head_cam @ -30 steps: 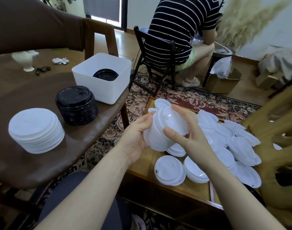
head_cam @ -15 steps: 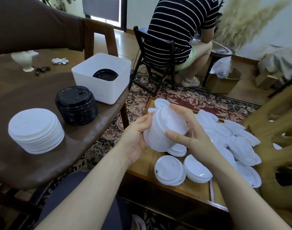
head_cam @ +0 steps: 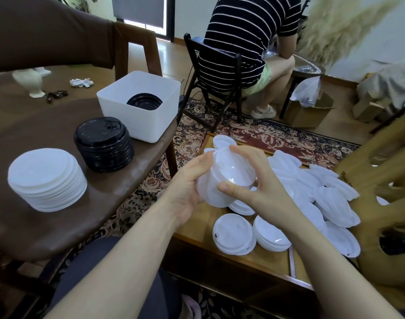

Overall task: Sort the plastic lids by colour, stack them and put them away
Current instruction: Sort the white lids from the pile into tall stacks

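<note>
Between both hands I hold a tilted stack of white lids above the low wooden table. My left hand cups its left side and bottom. My right hand curls over its top and right side, thumb on the front. Several loose white lids lie scattered on the low table, with two small piles near the front. On the brown table to the left stand a white lid stack and a black lid stack. A white bin holds black lids.
A person in a striped shirt sits on a black chair beyond the patterned rug. A small vase and crumpled paper lie at the back of the brown table. Wooden furniture stands at the right.
The stack stays between my hands; my right hand has shifted slightly over its top and thumb side. The view has barely moved.
</note>
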The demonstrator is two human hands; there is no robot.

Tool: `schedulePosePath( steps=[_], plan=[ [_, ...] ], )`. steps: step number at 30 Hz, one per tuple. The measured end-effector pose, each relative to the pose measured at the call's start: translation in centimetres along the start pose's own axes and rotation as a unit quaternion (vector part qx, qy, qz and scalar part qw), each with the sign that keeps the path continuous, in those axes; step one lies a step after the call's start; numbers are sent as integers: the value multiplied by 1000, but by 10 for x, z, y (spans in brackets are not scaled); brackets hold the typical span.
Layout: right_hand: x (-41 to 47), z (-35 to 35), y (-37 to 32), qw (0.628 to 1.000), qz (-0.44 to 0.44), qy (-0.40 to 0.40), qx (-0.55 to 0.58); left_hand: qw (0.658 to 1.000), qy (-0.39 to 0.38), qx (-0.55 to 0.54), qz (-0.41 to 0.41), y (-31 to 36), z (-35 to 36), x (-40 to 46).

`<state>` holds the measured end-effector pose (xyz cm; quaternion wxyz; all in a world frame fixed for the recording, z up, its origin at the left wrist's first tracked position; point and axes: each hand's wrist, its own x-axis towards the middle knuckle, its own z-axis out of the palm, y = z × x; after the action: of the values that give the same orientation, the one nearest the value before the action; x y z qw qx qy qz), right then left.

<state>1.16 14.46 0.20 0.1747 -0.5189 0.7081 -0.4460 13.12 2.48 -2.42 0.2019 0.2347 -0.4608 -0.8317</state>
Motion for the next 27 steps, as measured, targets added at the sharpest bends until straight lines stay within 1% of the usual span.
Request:
schedulePosePath(
  steps=[2, 4, 7, 9, 12, 15, 19, 21, 22, 24, 26, 27],
  plan=[
    [0, 3, 0, 1000, -10, 4, -11, 1000, 5, 5, 4, -1, 1, 0],
    [-1, 5, 2, 1000, -13, 1, -7, 999, 30, -7, 12, -1, 3, 1],
    [-7, 7, 6, 997, 25, -14, 78, 998, 48, -20, 21, 0, 3, 1],
    [-11, 11, 9, 992, 42, -10, 116, 998, 47, -27, 23, 0, 4, 0],
    [-13, 13, 12, 991, 47, 12, 123, 999, 21, -26, -11, 0, 3, -3],
    [-14, 8, 18, 992, 42, 22, 116, 998, -18, 41, -37, 0, 5, -7],
    [-19, 5, 27, 993, 47, -12, 105, 998, 22, 43, -34, 1, 8, -9],
    [-25, 5, 36, 995, 62, -24, 75, 997, 61, 38, -20, 4, 8, -9],
    [-30, 6, 43, 996, 73, -28, 41, 996, 80, 30, -12, 5, 7, -8],
    [-42, 11, 57, 992, 76, -44, -87, 994, 110, 6, 2, 7, 6, -7],
    [-53, 18, 69, 969, 50, -79, -228, 992, 122, 2, 14, 9, 7, -7],
    [-57, 21, 74, 955, 49, -93, -277, 992, 123, 9, 19, 9, 8, -7]
  ],
)
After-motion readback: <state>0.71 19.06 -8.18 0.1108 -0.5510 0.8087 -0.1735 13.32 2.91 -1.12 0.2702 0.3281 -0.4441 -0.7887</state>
